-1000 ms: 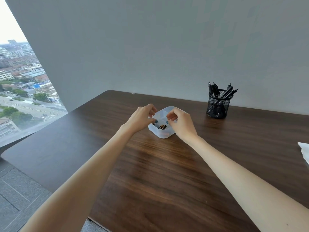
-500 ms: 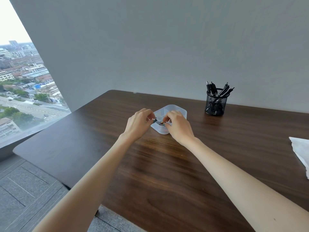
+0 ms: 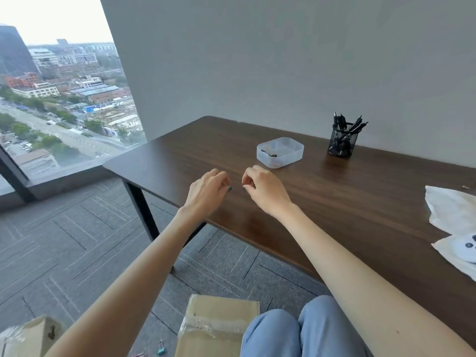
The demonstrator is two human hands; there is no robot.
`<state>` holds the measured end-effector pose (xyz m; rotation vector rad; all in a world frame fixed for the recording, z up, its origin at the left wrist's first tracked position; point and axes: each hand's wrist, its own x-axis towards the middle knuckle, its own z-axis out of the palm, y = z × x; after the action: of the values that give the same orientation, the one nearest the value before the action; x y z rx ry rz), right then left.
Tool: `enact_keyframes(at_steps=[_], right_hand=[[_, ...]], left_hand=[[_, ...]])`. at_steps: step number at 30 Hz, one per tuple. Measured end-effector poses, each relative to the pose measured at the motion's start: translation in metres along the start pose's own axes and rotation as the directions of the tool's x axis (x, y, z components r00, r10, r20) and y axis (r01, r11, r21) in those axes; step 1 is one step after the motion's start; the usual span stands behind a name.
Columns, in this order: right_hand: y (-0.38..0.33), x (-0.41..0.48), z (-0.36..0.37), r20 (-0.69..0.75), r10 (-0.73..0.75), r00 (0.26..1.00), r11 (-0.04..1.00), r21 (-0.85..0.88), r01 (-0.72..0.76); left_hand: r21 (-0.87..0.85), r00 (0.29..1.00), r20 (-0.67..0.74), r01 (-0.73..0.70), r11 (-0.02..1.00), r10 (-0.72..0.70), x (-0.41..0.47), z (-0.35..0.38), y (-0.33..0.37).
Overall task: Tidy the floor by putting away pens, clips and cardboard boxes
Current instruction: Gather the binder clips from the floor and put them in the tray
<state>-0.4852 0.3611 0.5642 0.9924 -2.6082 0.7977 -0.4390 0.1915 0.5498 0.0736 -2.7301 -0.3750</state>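
We see both the left hand (image 3: 210, 189) and right hand (image 3: 260, 188) loosely curled, empty, above the dark wood-grain table (image 3: 360, 202); beyond sits a translucent, rounded plastic box (image 3: 280, 152). Taped cardboard boxes (image 3: 216, 328) lie on ribbed carpet.

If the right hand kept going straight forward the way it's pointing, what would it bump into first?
Probably the clear plastic box holding a few clips. The right hand sits over the desk, aimed toward the wall, and the box lies just ahead. Depth is hard to judge, so the hand might pass just left of it.

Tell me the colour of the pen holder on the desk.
Black wire mesh pen holder, clearest in the head view.
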Motion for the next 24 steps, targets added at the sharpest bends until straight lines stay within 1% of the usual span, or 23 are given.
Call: enact_keyframes(at_steps=[6, 9, 19, 24], right_hand=[[-0.060, -0.064, 0.026, 0.077, -0.080, 0.994, 0.996, -0.027, 0.083], [-0.101, -0.100, 0.045, 0.109, -0.118, 0.987, 0.992, -0.019, 0.121], [-0.241, -0.233, 0.099, 0.279, -0.155, 0.948, 0.986, -0.018, 0.166], [-0.302, -0.298, 0.108, 0.318, -0.186, 0.930, 0.977, -0.042, 0.210]], left_hand=[[0.016, 0.998, -0.016, 0.067, 0.998, -0.066, -0.107, -0.023, -0.024], [0.028, 0.992, -0.015, 0.125, 0.992, -0.125, -0.170, -0.039, -0.041], [0.093, 0.965, 0.035, 0.256, 0.962, -0.260, -0.372, -0.099, -0.076], [0.121, 0.956, 0.049, 0.282, 0.952, -0.290, -0.465, -0.131, -0.082]])
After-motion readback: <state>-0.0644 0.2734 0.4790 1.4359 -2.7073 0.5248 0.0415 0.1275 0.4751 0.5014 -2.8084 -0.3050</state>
